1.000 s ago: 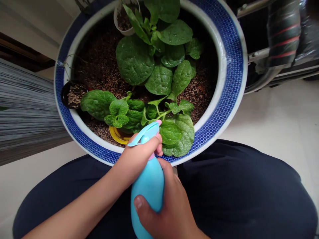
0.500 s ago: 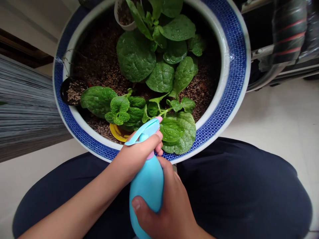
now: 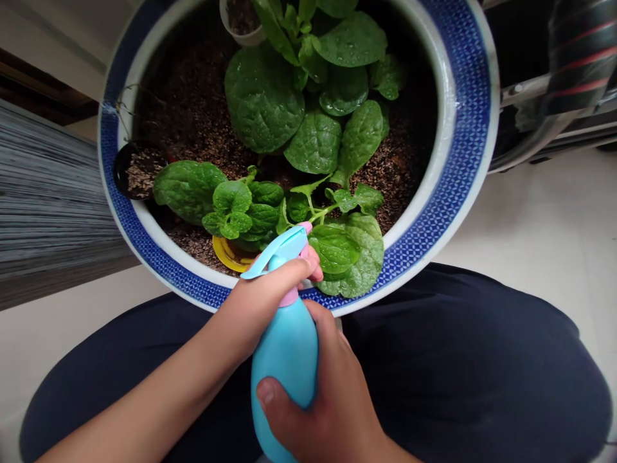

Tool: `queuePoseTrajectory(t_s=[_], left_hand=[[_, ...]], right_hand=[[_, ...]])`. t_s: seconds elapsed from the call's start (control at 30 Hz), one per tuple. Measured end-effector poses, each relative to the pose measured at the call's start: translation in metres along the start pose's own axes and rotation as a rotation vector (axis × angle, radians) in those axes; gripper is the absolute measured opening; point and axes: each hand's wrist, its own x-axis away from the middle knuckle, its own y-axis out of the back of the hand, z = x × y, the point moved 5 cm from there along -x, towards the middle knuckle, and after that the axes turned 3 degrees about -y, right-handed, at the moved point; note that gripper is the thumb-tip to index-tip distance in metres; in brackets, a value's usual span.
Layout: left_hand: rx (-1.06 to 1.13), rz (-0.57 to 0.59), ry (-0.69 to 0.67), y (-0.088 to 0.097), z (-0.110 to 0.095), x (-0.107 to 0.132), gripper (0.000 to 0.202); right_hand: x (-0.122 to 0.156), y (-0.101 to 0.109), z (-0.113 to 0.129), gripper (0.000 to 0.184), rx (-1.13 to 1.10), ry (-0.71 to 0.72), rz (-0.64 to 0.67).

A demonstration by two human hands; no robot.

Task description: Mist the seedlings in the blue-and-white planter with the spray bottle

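Note:
A light-blue spray bottle (image 3: 286,350) with pink parts is held in both hands, its nozzle tilted up and away from me. My left hand (image 3: 270,280) wraps round the neck, with fingers at the trigger under the spray head. Lower down, my right hand (image 3: 325,386) grips the bottle's body, thumb across the front. Just beyond the nozzle, broad green leaves (image 3: 359,254) hang over the near rim of a large blue-and-white pot (image 3: 463,122). Wet drops dot the leafy plant (image 3: 265,96) behind, which grows from brown soil (image 3: 193,109).
Inside the pot sit a small yellow pot (image 3: 231,255), a black cup (image 3: 137,172) of grit at the left rim and a white cup (image 3: 243,22) at the back. A string curtain (image 3: 48,199) hangs left. A wheeled metal frame (image 3: 535,125) stands right.
The pot appears slightly larger and shifted in view. My left fingers at the trigger have moved a little forward, to the right; both hands keep hold of the spray bottle.

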Motion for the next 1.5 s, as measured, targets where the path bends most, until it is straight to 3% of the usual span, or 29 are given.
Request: queuePoseTrajectory(t_s=[0.3,0.5,0.67,0.9,1.3,1.5], left_hand=[[0.082,0.022,-0.024,-0.005,-0.007,0.003,0.017],[0.066,-0.023,0.006,-0.005,-0.005,0.004,0.037],[0.069,0.036,0.014,-0.008,-0.007,0.003,0.028],[0.17,0.159,0.057,-0.011,-0.004,0.001,0.049],[0.257,0.202,0.048,-0.017,-0.005,0.0,0.066],[0.255,0.223,0.052,-0.021,-0.005,0.0,0.065]], right_hand=[[-0.001,0.001,-0.001,0.054,-0.018,-0.006,-0.014],[-0.002,0.002,-0.001,0.057,-0.009,0.017,-0.012],[-0.003,0.004,0.001,0.057,0.037,0.057,-0.046],[-0.001,0.01,0.003,0.057,0.102,0.129,-0.122],[-0.001,0.013,0.0,0.055,0.103,0.101,-0.123],[-0.001,0.014,-0.003,0.058,0.088,0.103,-0.106]])
